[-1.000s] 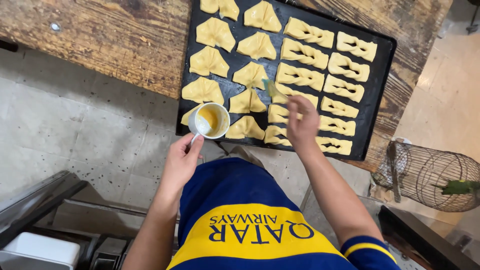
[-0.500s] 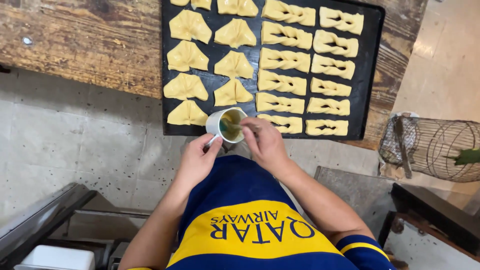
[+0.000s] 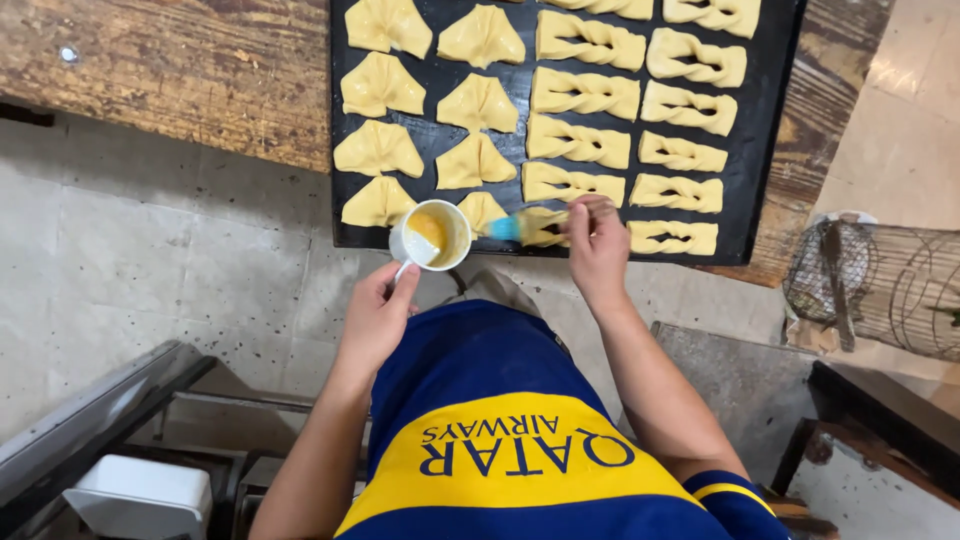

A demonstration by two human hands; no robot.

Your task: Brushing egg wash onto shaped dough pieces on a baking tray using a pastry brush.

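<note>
Blue bristles on the pastry brush [image 3: 512,226] pointing left, toward the white mug [image 3: 432,236], handle running roughly level back into the right hand [image 3: 597,243]. Gripping that handle tight with closed fingers, right hand hovering over the near edge of the black baking tray [image 3: 770,120]. Brush tip sitting just beside the mug rim, not dipping into it, long axis lying left to right along the tray's front row. Left hand [image 3: 376,318] clasping the mug by its handle from below, holding it just off the tray's front edge, yellow egg wash pooling inside. Right hand clearly nearer to the raw pastries [image 3: 585,93]: twisted strips on the right half, folded triangle shapes [image 3: 378,150] on the left, all pale yellow and unbaked, lined up in neat rows. Tray resting on a worn wooden tabletop [image 3: 180,70], overhanging the near side a bit. Wire basket [image 3: 880,285] sitting off to the right, well apart.
</note>
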